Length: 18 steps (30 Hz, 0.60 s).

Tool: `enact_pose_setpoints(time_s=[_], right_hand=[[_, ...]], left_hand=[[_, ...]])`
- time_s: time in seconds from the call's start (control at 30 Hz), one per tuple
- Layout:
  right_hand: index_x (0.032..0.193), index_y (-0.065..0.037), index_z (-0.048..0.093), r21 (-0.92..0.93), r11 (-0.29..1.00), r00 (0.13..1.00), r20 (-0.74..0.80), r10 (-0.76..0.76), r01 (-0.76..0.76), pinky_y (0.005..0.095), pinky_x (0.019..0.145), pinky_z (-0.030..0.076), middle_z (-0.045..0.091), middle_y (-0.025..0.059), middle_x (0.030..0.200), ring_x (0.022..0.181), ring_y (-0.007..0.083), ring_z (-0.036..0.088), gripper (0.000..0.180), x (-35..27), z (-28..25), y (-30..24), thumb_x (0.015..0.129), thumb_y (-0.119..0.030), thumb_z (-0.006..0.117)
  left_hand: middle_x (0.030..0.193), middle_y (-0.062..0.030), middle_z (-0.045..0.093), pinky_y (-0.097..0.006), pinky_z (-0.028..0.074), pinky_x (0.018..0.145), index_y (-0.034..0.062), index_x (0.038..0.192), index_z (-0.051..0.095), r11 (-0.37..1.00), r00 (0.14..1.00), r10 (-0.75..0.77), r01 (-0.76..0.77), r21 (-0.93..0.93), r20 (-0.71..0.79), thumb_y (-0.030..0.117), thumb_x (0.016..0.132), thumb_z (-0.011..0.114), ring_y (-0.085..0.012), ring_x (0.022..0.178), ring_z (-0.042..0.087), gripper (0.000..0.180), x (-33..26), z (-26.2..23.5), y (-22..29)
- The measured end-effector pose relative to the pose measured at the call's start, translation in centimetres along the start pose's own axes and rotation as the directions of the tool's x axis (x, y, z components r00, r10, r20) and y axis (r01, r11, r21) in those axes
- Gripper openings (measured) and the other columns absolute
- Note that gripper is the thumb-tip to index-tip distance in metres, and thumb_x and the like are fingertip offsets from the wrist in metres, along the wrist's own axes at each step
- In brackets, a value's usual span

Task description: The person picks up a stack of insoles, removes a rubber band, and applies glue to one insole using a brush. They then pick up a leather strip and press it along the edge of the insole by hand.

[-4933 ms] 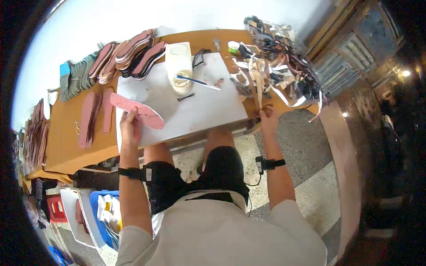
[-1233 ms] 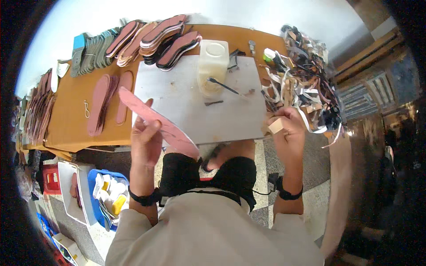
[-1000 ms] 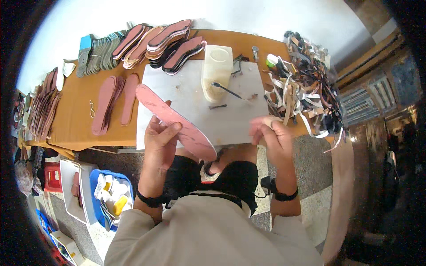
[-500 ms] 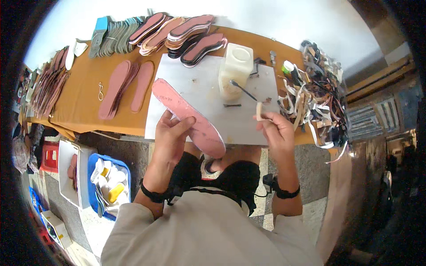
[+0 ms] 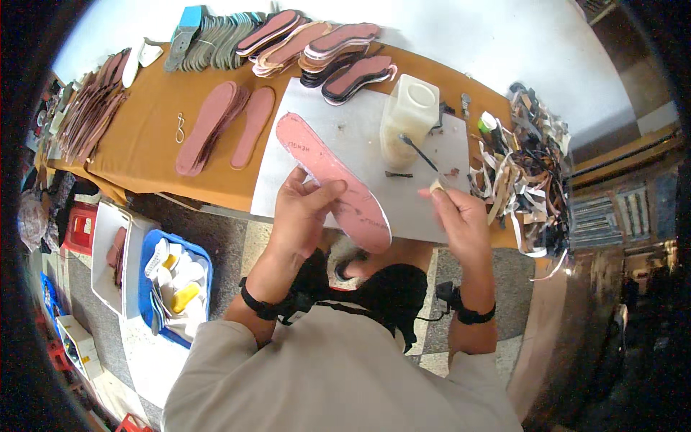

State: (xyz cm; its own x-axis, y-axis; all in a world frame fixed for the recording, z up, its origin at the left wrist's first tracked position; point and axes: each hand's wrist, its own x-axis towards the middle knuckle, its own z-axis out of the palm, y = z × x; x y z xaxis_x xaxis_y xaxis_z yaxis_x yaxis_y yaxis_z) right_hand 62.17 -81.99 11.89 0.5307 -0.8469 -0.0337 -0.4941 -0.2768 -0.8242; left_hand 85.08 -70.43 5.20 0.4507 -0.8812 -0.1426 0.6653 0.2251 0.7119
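Observation:
Held over the front of a white board [image 5: 281, 183] is a pink insole [image 5: 362, 201], tilted with its narrower end up and left. My left hand [image 5: 302, 216] grips it by the edge, thumb on top. Dark marks and a rough pale rim show on the insole. To its right, my right hand [image 5: 464, 214] is closed in a pinch on a short cream strip [image 5: 436, 186]; only its pale tip shows, the rest hidden by the fingers. Just beyond that hand, a black-handled stick [image 5: 419, 153] pokes out of a cloudy plastic jug [image 5: 410, 115] lying on the board.
Pink insoles [image 5: 209, 129] lie left of the board. More stacked insoles [image 5: 342, 47] and grey ones [image 5: 216, 43] line the back. A heap of strip scraps [image 5: 525, 158] covers the table's right end. A blue basket [image 5: 209, 277] stands on the floor at left.
The whole view has shifted, so the table sits farther right in it. My right hand has turned, and the cream strip that stood up from its fingers now shows only a tip.

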Motion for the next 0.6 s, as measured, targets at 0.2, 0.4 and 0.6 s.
enact_pose_setpoints(time_s=[0.2, 0.4, 0.6], right_hand=[[0.117, 0.005, 0.07, 0.098, 0.994, 0.999, 0.001, -0.049, 0.049, 0.0253, 0.064, 0.05, 0.07, 0.0074, 0.081, 0.066, 0.0074, 0.059, 0.025, 0.1, 1.4, -0.8, 0.102, -0.009, 0.056], [0.122, -0.003, 0.071, 0.061, 0.984, 0.985, -0.038, -0.168, 0.17, 0.0265, 0.062, 0.054, 0.076, 0.0095, 0.093, 0.066, 0.0111, 0.066, 0.026, 0.4, 2.0, -0.5, 0.101, -0.007, 0.058], [0.116, -0.003, 0.073, 0.062, 0.982, 0.984, -0.051, -0.173, 0.176, 0.0265, 0.065, 0.053, 0.077, 0.0103, 0.092, 0.071, 0.0116, 0.067, 0.022, 0.7, 2.9, -1.7, 0.098, -0.006, 0.061]], left_hand=[[0.11, -0.0123, 0.072, -0.039, 0.058, 0.081, 0.0028, 0.136, 0.052, 0.998, 0.998, -0.062, 0.062, -0.012, -0.014, 0.002, 0.087, 0.075, -0.0241, 0.095, 0.071, 0.055, -0.8, 0.6, 0.8], [0.107, -0.0148, 0.072, -0.037, 0.057, 0.081, 0.0001, 0.134, 0.049, 0.999, 0.999, -0.04, 0.04, -0.03, -0.009, -0.002, 0.086, 0.074, -0.0242, 0.094, 0.071, 0.054, -0.6, 0.5, 0.8], [0.101, -0.0155, 0.072, -0.034, 0.057, 0.078, -0.0027, 0.13, 0.047, 0.999, 0.999, 0.019, -0.018, 0.032, -0.032, -0.004, 0.083, 0.076, -0.0227, 0.089, 0.071, 0.055, 0.0, 1.4, 0.4]])
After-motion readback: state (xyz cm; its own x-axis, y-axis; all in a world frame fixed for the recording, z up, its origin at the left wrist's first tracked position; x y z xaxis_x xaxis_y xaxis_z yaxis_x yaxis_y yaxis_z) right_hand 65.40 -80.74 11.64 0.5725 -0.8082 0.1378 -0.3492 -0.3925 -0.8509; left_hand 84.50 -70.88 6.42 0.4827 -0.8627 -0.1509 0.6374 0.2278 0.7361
